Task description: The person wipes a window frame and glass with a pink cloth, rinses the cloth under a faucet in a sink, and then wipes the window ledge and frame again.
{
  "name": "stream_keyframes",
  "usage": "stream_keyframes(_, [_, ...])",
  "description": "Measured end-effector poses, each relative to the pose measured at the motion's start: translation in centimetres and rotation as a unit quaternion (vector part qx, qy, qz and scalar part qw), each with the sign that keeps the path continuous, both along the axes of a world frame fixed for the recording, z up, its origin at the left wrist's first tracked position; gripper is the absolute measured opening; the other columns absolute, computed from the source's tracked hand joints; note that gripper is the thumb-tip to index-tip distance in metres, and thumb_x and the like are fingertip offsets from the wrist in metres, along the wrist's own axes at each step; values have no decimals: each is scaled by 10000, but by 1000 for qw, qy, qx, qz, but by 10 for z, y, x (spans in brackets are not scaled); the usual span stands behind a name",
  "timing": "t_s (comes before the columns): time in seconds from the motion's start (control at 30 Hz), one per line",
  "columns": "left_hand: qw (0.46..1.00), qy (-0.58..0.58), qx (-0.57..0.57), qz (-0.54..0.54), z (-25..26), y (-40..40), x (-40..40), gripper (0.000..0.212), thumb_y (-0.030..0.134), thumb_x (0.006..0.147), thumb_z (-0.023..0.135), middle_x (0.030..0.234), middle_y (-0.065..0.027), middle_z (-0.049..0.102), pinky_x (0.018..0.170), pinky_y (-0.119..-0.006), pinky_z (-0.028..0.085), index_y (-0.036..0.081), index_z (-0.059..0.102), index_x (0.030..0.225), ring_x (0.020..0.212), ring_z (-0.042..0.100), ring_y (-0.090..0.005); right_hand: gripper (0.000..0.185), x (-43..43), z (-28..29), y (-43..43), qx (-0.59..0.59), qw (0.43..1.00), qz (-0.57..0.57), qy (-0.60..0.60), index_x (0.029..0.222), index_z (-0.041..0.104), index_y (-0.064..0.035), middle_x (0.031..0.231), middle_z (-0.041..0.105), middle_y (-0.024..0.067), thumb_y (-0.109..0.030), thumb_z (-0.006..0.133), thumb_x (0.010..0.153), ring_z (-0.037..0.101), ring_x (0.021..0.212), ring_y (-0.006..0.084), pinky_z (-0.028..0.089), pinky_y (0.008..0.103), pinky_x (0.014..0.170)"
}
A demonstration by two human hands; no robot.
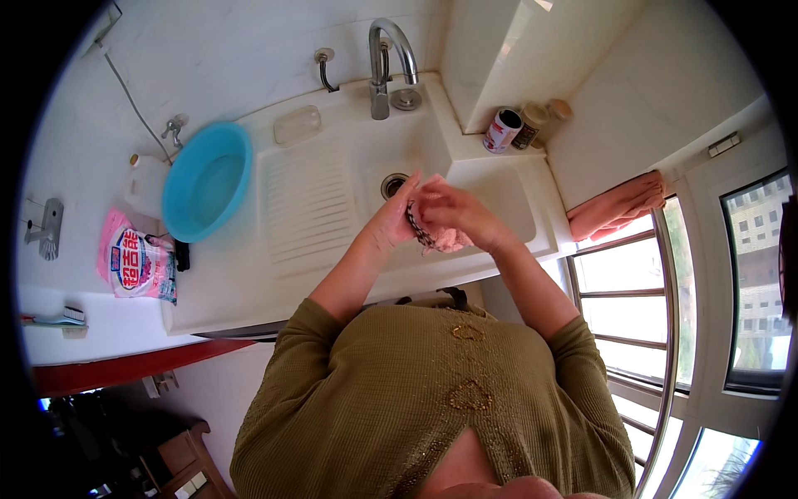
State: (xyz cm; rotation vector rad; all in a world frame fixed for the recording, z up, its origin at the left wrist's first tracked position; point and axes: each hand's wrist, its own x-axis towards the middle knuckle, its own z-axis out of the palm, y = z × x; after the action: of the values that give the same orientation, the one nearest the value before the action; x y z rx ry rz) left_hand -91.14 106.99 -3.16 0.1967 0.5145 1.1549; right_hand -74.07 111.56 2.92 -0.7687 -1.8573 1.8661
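Note:
Over the basin of a white laundry sink (pixel 368 156), I hold a bunched pink cloth (pixel 455 240) with a black-and-white patterned edge. My left hand (pixel 394 215) supports it from the left, its thumb side raised. From the right, my right hand (pixel 458 215) grips the cloth, with its fingers bent over the top. The cloth looks crumpled, and part of it is hidden under my fingers. Just beyond my hands shows the metal drain (pixel 394 185). A chrome faucet (pixel 389 62) curves above the far end of the basin; no running water is visible.
A blue plastic basin (pixel 240 181) leans at the left, beside a white jug (pixel 146 181) and a pink detergent bag (pixel 134 262) bearing writing. A clear soap dish (pixel 298 125) lies near the washboard ridges (pixel 305 206). Containers (pixel 502 131) stand right; a folded cloth (pixel 617 209) hangs by the window.

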Motion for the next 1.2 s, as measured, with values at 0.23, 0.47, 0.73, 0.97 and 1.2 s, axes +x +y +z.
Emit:
stream_keyframes(0.23, [985, 90, 101, 107, 6, -3, -15, 446, 159, 928, 591, 1261, -98, 594, 964, -374, 506, 39, 483, 1344, 1133, 604, -226, 655, 29, 0, 10, -1, 968, -249, -28, 1376, 447, -44, 1174, 590, 91, -272, 727, 829, 570, 1088, 170, 464, 303, 898])
stream_keyframes(0.47, [993, -3, 121, 9, 17, 0, 9, 514, 141, 897, 594, 1275, -83, 578, 990, -360, 477, 35, 458, 1382, 1157, 576, -193, 744, 34, -42, -7, -289, 943, -72, 146, 1442, 375, -81, 1219, 572, 53, -302, 746, 837, 556, 1086, 161, 469, 337, 909])
stream_keyframes(0.73, [948, 226, 205, -87, 12, 30, -38, 351, 125, 849, 670, 1073, -21, 664, 867, -280, 500, 36, 613, 1184, 985, 625, -119, 802, 58, -43, -7, -313, 919, -112, 213, 1425, 381, -20, 1294, 549, 104, -321, 765, 788, 534, 1201, 235, 438, 411, 1024])
stream_keyframes(0.97, [937, 232, 219, -140, 8, 44, -28, 324, 144, 891, 649, 1083, -17, 649, 881, -290, 489, 45, 599, 1195, 994, 614, -123, 813, 44, -44, -39, -370, 905, -78, 196, 1404, 399, -7, 1335, 530, 127, -283, 798, 750, 512, 1251, 272, 403, 435, 1085])
stream_keyframes(1.2, [893, 398, 210, 1, -13, 104, -64, 462, 170, 895, 630, 1241, -61, 577, 957, -288, 431, 54, 532, 1331, 1151, 541, -158, 575, 66, -44, -32, -365, 882, -185, 232, 1322, 482, -3, 1235, 606, 123, -103, 696, 798, 595, 1149, 271, 471, 414, 1026])
